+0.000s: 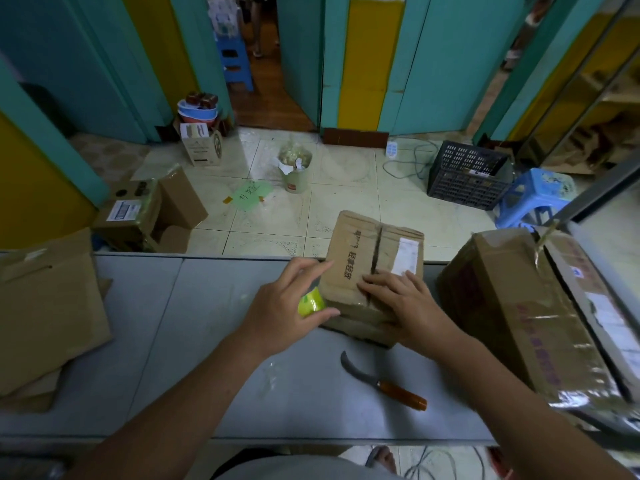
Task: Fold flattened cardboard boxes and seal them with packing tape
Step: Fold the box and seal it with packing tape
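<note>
Brown cardboard box (363,244) at the grey surface's (207,341) far edge sits under the right hand's (398,299) flat, spread grip, the left hand's (277,306) grip curled round a yellow-green tape roll (310,303); lifting early may spring the flaps, skewing tape.

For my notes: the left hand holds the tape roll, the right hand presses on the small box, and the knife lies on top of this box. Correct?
Not quite: in the head view the knife lies on the table, nearer the person than the small box, not on it. The rest is right.
</note>
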`<state>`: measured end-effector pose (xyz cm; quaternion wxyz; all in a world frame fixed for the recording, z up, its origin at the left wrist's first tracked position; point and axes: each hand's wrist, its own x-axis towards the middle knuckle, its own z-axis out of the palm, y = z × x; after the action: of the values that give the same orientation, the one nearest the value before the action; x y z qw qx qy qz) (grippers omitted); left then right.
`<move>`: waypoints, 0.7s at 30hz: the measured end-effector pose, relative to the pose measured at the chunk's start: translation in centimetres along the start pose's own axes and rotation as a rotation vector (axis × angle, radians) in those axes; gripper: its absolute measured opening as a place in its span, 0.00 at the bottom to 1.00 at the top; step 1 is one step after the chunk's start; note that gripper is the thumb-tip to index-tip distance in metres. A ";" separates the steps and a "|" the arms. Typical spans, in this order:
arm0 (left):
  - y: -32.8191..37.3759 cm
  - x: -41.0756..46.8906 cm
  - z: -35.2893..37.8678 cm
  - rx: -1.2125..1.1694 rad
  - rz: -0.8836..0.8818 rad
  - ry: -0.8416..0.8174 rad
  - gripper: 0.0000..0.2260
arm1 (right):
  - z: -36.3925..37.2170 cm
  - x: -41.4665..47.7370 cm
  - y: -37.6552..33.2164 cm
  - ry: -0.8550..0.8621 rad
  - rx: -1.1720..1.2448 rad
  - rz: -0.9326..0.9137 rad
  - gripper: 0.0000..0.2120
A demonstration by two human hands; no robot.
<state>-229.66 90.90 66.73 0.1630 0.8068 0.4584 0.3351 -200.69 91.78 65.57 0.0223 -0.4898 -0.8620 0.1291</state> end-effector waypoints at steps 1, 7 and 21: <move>0.4 0.2 -0.1 -0.012 0.011 0.015 0.36 | -0.1 -0.1 0.0 0.000 0.017 0.011 0.44; 3.0 1.3 -1.2 -0.124 0.106 0.105 0.38 | -1.2 0.0 -4.0 0.273 0.439 0.108 0.24; 3.7 2.8 -0.9 -0.161 0.163 0.034 0.44 | -4.3 1.3 -7.4 0.414 0.946 0.346 0.02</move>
<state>-226.98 91.30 70.54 0.1917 0.8199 0.3658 0.3965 -206.84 90.14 71.45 0.3878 -0.5763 -0.5942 0.4055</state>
